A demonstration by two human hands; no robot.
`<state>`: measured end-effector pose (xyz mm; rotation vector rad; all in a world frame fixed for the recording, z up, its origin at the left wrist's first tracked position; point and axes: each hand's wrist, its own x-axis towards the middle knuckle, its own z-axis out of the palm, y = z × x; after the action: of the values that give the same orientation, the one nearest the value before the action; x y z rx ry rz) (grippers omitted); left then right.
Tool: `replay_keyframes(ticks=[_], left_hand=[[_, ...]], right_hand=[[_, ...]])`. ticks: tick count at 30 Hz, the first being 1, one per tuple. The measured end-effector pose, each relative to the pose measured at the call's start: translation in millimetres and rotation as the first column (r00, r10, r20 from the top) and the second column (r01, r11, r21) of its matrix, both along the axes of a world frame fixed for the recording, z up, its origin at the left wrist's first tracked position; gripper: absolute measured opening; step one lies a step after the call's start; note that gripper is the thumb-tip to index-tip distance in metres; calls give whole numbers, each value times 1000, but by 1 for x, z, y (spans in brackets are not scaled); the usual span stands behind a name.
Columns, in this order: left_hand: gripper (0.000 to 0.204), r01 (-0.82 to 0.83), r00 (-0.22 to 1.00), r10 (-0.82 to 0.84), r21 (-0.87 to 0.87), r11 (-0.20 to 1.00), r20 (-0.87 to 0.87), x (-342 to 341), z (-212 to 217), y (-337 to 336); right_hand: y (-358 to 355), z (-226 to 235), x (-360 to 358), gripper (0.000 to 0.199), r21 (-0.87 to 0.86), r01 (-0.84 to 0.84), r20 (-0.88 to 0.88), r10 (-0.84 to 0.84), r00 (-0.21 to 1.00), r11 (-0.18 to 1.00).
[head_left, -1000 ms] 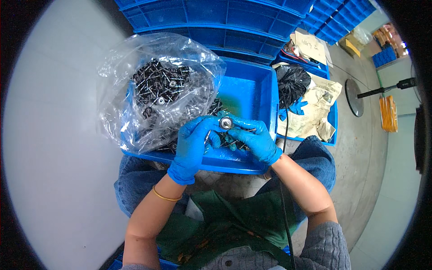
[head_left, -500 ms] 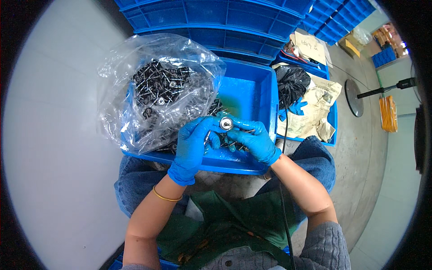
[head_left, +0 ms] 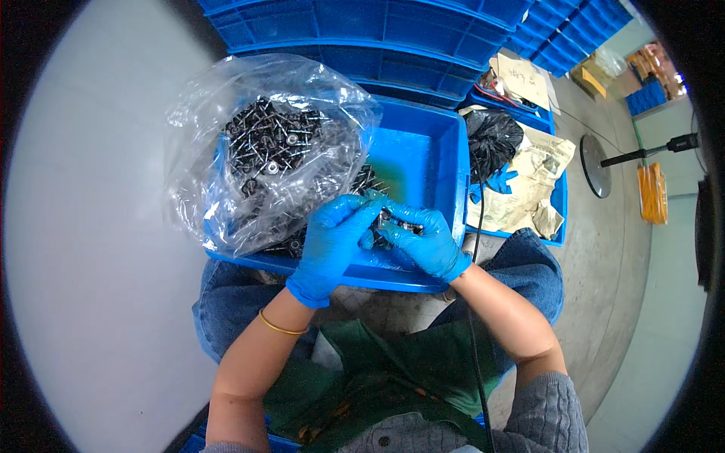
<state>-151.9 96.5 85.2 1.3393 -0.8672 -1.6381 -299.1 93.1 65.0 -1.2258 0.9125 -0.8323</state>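
Both my hands wear wet-looking blue gloves and meet above the front of a blue plastic bin [head_left: 459, 162]. My left hand [head_left: 328, 245] is closed, thumb and fingers pinching at a small metal part [head_left: 384, 217] that the gloves mostly cover. From the other side my right hand [head_left: 430, 245] closes around the same part, and a bit of dark metal shows by its fingers. An open clear plastic bag [head_left: 192, 143] fills the bin's left side, heaped with black parts [head_left: 272, 140] that have thin silvery pins. More such parts lie beside the bag, under and behind my hands.
Stacked blue crates [head_left: 362, 26] rise behind the bin. To the right, a blue tray [head_left: 559, 204] holds brown paper, a black plastic bag [head_left: 492, 136] and a crumpled blue glove [head_left: 500, 180]. A black cable [head_left: 476, 340] hangs down past my right forearm. A white surface [head_left: 98, 226] stands left.
The round silvery end of the part, visible facing up between my fingers before, is now turned away and covered. My left fingers have moved right, over it, closer to my right hand.
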Motion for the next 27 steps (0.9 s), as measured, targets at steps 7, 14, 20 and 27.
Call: replay_keyframes(ticks=[7,14,20,27], left_hand=[[15,84,996,-84,-52,995,-8,5,6,1],[22,127,990,-130,-67,990,-45,7,11,0],[25,143,985,-150,-79,987,-82,7,12,0],[25,143,979,-151,-66,988,-136,9,13,-2]], right_hand=[[-5,12,-4,37,195,-20,32,14,999,981],[-6,4,-4,24,274,35,55,-52,997,961],[-6,6,-4,19,237,16,28,-23,999,971],[-4,8,-2,27,136,51,5,-52,999,989]])
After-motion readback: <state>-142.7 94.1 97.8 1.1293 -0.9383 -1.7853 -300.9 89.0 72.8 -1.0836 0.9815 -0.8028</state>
